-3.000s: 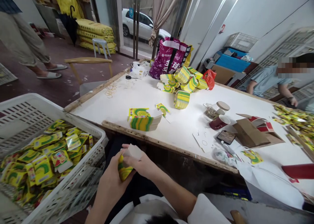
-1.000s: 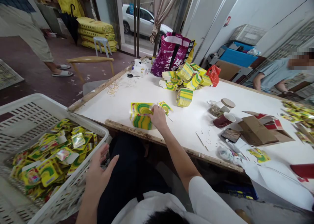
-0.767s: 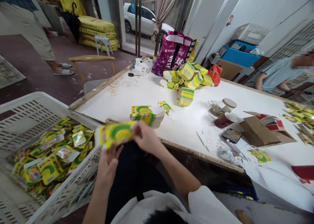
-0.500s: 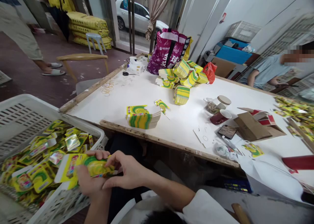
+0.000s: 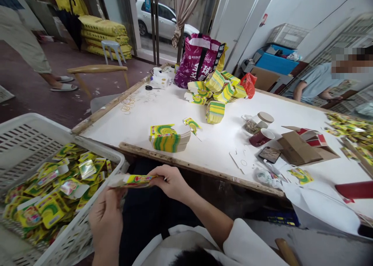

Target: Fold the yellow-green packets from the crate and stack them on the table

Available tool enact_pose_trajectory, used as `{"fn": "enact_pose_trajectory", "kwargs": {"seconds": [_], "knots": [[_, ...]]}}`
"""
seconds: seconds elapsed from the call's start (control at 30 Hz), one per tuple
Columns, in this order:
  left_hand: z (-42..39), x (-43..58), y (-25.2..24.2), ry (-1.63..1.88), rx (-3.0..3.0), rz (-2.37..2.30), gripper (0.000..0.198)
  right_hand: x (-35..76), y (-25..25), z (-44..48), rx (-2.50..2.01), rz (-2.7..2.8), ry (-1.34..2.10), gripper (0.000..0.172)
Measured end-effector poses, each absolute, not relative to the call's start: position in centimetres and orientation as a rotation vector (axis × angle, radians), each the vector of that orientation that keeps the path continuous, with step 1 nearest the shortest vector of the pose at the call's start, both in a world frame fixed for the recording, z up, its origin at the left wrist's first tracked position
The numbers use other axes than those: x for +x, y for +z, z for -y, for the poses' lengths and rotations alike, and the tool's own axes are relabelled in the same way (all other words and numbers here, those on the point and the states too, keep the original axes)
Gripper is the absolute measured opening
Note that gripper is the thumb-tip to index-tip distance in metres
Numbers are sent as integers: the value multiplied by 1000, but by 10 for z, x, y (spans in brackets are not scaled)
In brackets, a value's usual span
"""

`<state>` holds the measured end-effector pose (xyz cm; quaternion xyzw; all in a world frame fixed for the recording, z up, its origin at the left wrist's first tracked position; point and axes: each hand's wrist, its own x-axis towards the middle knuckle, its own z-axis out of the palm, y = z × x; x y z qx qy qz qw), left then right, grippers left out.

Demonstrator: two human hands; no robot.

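Down near the lap, both hands hold one yellow-and-green card (image 5: 132, 179), seen almost edge-on and lying level, just in front of the near edge of the table (image 5: 163, 106) and just right of the white crate (image 5: 17, 130). The right hand (image 5: 171, 182) has its thumb and fingertips pinched together on the card's right end. The left hand (image 5: 106, 219) comes up from below with its back to the camera and its fingers curled at the card's left end; whether they clamp it I cannot tell, since the hand hides them.

The crate stands at the near left and holds a loose heap of yellow-green packets (image 5: 52, 188). On the table, close to its near edge and just beyond the hands, sits a neat stack of cards (image 5: 169, 138) with the same print. A single loose card (image 5: 192, 124) lies just right of the stack, and a banded bundle (image 5: 215, 112) stands farther off. Behind that is a pile of bundles (image 5: 217, 88) against a magenta bag (image 5: 199, 60). To the right are a lidded jar (image 5: 258, 122), a red mug (image 5: 261, 137), a phone (image 5: 269, 154) and an opened cardboard box (image 5: 300, 149). Scissors (image 5: 149, 87) lie at the far left corner. Another person (image 5: 317, 83) sits at the far right, and someone's legs (image 5: 26, 52) stand at the far left beyond a wooden chair (image 5: 96, 70)
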<state>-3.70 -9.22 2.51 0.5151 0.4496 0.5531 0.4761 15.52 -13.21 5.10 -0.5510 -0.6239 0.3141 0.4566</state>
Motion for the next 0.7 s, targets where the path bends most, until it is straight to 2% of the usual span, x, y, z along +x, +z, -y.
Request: {"fn": "enact_pose_trajectory", "kwargs": {"seconds": [0.1, 0.17, 0.2, 0.27, 0.3, 0.37, 0.43, 0.5, 0.6, 0.63, 0.7], "knots": [[83, -56, 35, 1303, 1363, -906, 67, 164, 58, 135, -1402, 1879, 472, 20], [81, -61, 37, 1077, 1656, -922, 95, 161, 60, 139, -1346, 2075, 378, 26], [82, -60, 36, 930, 1783, -937, 97, 157, 60, 142, -1302, 2131, 350, 26], [87, -52, 32, 711, 1910, -960, 79, 148, 59, 146, -1258, 2087, 293, 19], [90, -47, 29, 675, 1929, -990, 68, 144, 58, 147, -1282, 1968, 267, 24], [98, -36, 24, 708, 1955, -1111, 60, 140, 55, 146, -1365, 1609, 287, 56], [103, -29, 20, 771, 2015, -1234, 65, 138, 52, 143, -1374, 1294, 478, 80], [107, -23, 19, 829, 2105, -1199, 68, 137, 46, 138, -1306, 1166, 845, 77], [110, -19, 19, 961, 2211, -1005, 63, 135, 36, 133, -1145, 1124, 1383, 55], [110, -18, 19, 1015, 2224, -968, 58, 135, 33, 132, -1102, 1098, 1462, 54], [110, -19, 16, 1055, 2221, -992, 47, 135, 30, 132, -1052, 1047, 1448, 62]]}}
